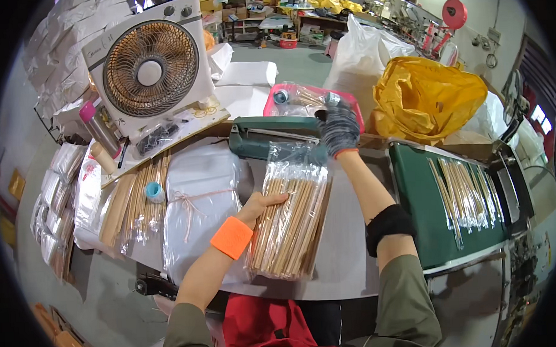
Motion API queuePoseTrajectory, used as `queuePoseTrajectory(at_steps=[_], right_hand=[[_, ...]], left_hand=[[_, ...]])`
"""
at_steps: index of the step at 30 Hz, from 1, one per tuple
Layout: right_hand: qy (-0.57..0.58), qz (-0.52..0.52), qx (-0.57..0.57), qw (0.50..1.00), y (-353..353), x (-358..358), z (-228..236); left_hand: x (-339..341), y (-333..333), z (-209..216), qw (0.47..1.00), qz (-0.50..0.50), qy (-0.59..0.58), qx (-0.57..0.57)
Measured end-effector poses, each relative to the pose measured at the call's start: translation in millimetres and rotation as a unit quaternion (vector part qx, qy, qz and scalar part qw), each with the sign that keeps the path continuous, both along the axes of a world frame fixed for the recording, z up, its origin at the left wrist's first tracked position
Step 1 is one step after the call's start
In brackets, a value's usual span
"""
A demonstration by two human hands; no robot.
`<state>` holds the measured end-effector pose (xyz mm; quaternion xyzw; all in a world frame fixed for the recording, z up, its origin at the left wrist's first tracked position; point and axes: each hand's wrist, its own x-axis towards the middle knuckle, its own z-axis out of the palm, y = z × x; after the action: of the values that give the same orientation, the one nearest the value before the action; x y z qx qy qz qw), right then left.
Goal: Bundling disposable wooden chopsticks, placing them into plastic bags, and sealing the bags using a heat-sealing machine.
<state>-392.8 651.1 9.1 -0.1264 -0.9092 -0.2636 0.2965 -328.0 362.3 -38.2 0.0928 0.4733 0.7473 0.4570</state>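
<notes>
— Bag of wooden sticks, clear plastic, centre of the frame, lying lengthwise on the grey table. Its open mouth points to the top of the frame, into the green heat sealer.

— Which hand is doing what?

— Left hand, bare, orange wristband on it, lies against the bag's left edge at mid-length. Fingers are curled lightly round the side of the bundle, thumb on top; I'd say that keeps the sticks squared so the mouth lies flat. Right hand, in a grey knit glove, is above the bag's upper right corner, on the sealer's arm. Fingers closed over it, as far as I can see; likely pressing the bar down on the plastic.

— So the bag sits between the hands?

— Yes. Its left edge touches the left fingers; its top end lies just below the right fingers, under the sealer bar.

— Anything else about?

— White box fan, upper left. More loose sticks and a stack of white bags left of centre. Green conveyor at right carrying wrapped sticks. Yellow sack, upper right, and a pink tray behind the sealer.
</notes>
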Motion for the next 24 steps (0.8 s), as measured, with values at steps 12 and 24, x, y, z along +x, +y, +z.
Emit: queuePoseTrajectory(at_steps=[12,24], right_hand=[[0.088,0.342,-0.515,0.781,31,3,-82],[0.064,0.282,-0.138,0.947,39,27,-85]], left_hand=[[-100,18,-19,0.997,0.032,-0.037,-0.061],[232,-301,34,0.775,-0.182,0.465,-0.387]])
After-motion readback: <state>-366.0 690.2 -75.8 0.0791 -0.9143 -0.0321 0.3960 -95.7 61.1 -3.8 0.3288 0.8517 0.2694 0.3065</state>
